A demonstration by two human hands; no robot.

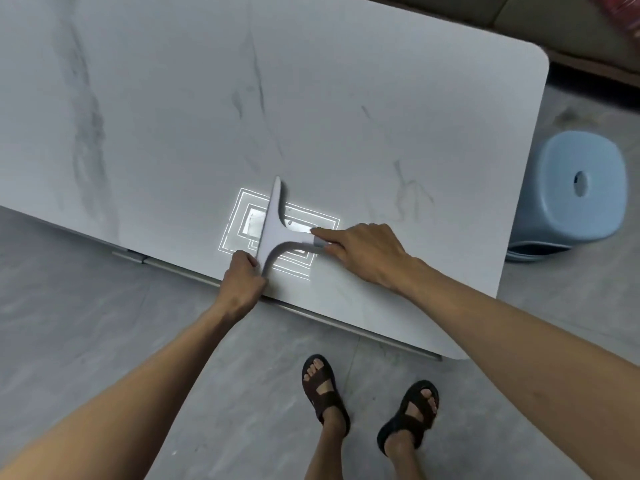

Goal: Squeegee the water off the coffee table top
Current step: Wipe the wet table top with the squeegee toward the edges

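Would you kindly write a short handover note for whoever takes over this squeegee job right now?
Left hand: grips the near end of the squeegee blade.
Right hand: holds the handle end.
Squeegee: on the coffee table top near its front edge, blade running away from the person.
Done: cannot tell; no water shows, only a lamp reflection under the tool.
Left: probably pull the blade across the top, then check for wet streaks.
A blue stool stands by the table's right end.
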